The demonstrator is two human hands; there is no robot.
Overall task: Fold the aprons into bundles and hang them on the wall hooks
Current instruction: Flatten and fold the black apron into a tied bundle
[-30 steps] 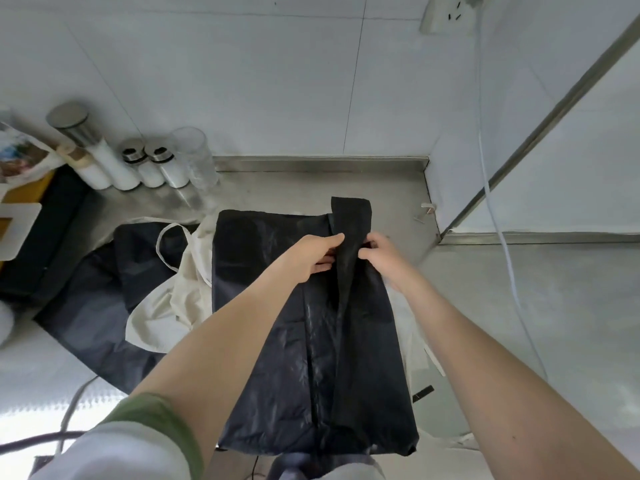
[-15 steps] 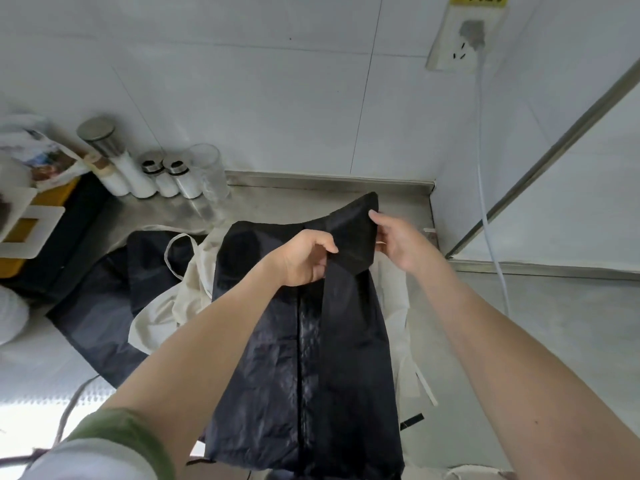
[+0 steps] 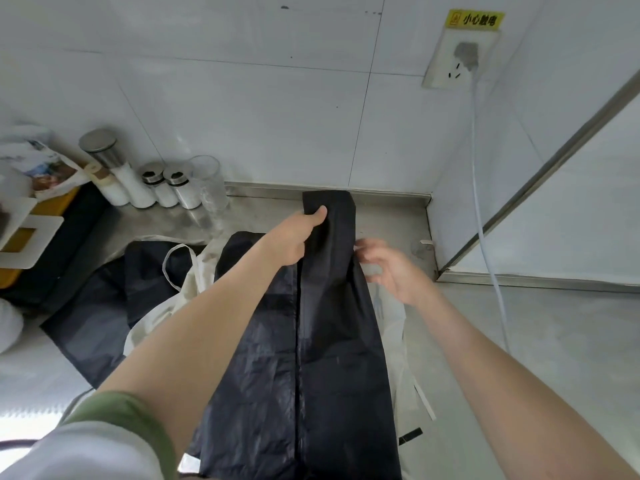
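A black apron (image 3: pixel 311 358), folded lengthwise, lies on the steel counter (image 3: pixel 502 341) in front of me. My left hand (image 3: pixel 294 237) grips its narrow top flap and holds it lifted toward the back wall. Beside the flap's right edge, my right hand (image 3: pixel 388 268) has loosely spread, blurred fingers and grips nothing. A cream apron (image 3: pixel 162 306) with a loop strap lies partly under the black one. Another dark apron (image 3: pixel 100 306) is spread to the left. No wall hooks are in view.
Several shaker jars (image 3: pixel 152 183) and a clear glass (image 3: pixel 207 181) stand at the back left. A yellow and black box (image 3: pixel 31 237) sits at the far left. A socket (image 3: pixel 457 60) with a white cable (image 3: pixel 485 237) hangs over the right corner.
My left hand has pulled the top flap up and away toward the wall. My right hand has let go of the flap and dropped to its right side.
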